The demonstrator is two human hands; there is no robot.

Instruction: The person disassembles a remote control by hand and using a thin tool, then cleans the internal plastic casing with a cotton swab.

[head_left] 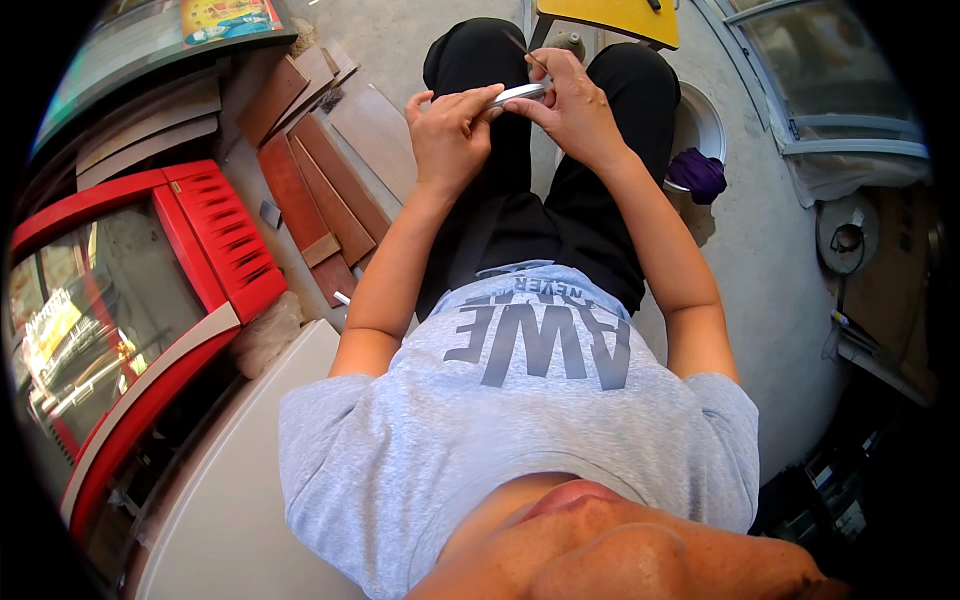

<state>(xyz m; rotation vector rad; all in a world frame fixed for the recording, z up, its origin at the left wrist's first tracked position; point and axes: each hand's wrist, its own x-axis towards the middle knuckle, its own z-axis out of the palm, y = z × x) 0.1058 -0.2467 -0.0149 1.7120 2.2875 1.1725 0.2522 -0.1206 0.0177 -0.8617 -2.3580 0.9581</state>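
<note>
Above my lap, both hands hold a thin silvery-white object (519,95) with a rounded edge; I cannot make out its kind. My left hand (450,135) pinches its left end between thumb and fingers. At the other end, my right hand (578,108) has its thumb pressed along the lower edge, with the fingers curled above. A thin dark stick-like piece (524,48) slants up and left from the right fingertips, and its lower end is hidden there. My knees in black trousers (472,70) lie just beneath the hands.
Reddish-brown boards (325,185) lie on the floor to the left, beside a red-framed glass-fronted unit (215,235). A yellow-topped stool or small table (610,20) stands ahead. To the right are a white basin (707,115) with purple cloth (697,176) and a metal-framed window (850,130).
</note>
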